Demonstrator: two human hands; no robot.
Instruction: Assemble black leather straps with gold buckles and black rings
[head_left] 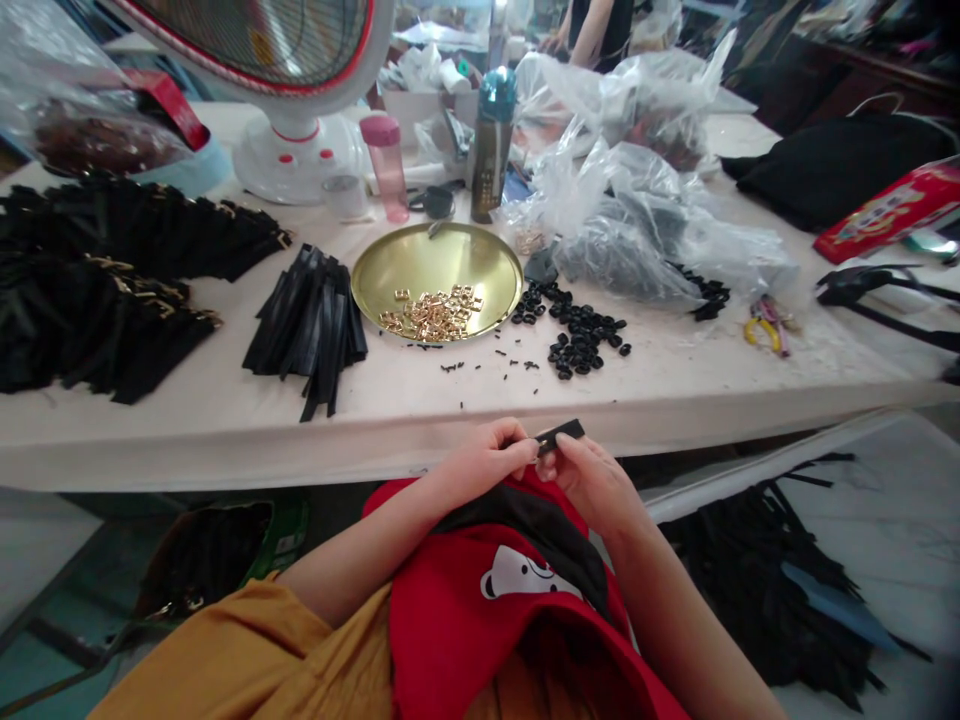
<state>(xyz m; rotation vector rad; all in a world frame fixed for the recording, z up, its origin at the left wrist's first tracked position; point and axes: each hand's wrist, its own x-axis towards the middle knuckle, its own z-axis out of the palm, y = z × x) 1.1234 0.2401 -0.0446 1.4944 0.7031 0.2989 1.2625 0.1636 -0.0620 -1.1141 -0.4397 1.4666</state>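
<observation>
Both hands meet just below the table's front edge, over a red cloth on my lap. My left hand pinches one end of a short black strap, where a small gold piece glints. My right hand is closed on the same strap from below. On the table ahead, a gold round tray holds a heap of gold buckles. A bundle of loose black straps lies left of the tray, and black rings are scattered to its right.
Large piles of finished black straps cover the table's left. A white fan, a pink bottle, a dark flask and clear plastic bags stand behind. More straps lie on the floor at right. Another person stands at the far side.
</observation>
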